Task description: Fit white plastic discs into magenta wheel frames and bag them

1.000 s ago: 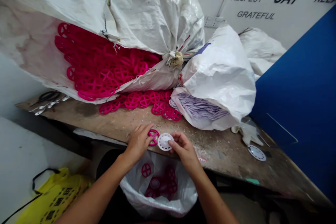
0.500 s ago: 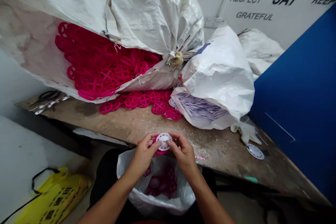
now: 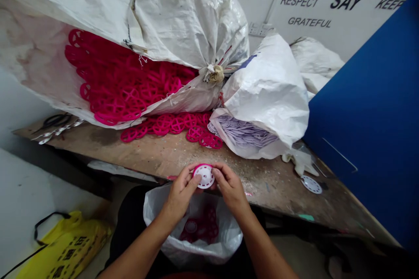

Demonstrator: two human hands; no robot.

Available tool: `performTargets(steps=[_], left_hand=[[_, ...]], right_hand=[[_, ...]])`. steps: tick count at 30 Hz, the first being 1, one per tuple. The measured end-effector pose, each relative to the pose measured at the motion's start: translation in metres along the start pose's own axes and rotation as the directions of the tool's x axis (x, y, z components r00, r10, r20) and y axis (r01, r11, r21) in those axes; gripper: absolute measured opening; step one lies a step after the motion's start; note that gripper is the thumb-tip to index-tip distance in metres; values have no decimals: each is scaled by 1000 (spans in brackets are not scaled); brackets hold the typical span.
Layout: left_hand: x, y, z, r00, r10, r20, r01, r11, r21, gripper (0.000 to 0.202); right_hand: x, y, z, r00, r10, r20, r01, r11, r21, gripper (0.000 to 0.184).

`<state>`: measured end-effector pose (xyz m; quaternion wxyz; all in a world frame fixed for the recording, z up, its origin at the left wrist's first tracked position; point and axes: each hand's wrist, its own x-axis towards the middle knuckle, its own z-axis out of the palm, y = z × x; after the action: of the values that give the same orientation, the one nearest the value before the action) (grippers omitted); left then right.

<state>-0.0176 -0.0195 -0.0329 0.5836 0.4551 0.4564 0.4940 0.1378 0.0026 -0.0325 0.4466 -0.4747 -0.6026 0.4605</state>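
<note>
Both my hands meet at the near edge of the wooden bench [image 3: 157, 152]. My left hand [image 3: 179, 192] and my right hand [image 3: 231, 186] pinch one small round piece between them: a white perforated disc [image 3: 204, 175] set into a pink spoked ring. Fingers of both hands are closed on its rim. Just below, between my forearms, hangs a white plastic bag [image 3: 196, 244] holding several pink-and-white pieces.
A big torn sack [image 3: 108, 78] spills pink spoked rings [image 3: 170, 125] onto the bench. A white sack [image 3: 262, 104] at the right holds pale discs. One loose white disc [image 3: 311, 184] lies beside a blue panel [image 3: 376, 109]. A yellow bag [image 3: 62, 244] sits on the floor left.
My hands brought the pink ring and the white disc together, lifted them off the bench and now hold the joined piece over the bag.
</note>
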Motion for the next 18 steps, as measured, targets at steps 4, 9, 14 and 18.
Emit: performTargets(steps=[4,9,14,18], left_hand=[[-2,-1,-1,997,-64,50,63,998,23,42],[-6,-10,-4,995,-86,50,80,991,105,36],[-6,-16,-21,983,-57,176,-3,945,326,47],[12,-13,-39,978,209,25,-185,798,573,54]], right_hand=[[-3,-3,-6,995,48,90,-65,979,193,26],[-14,-3,-8,986,33,161,-52,992,113,24],[17,-6,-46,969,-96,228,177,913,-368,32],[77,-4,-93,940,-317,-123,129,668,-733,30]])
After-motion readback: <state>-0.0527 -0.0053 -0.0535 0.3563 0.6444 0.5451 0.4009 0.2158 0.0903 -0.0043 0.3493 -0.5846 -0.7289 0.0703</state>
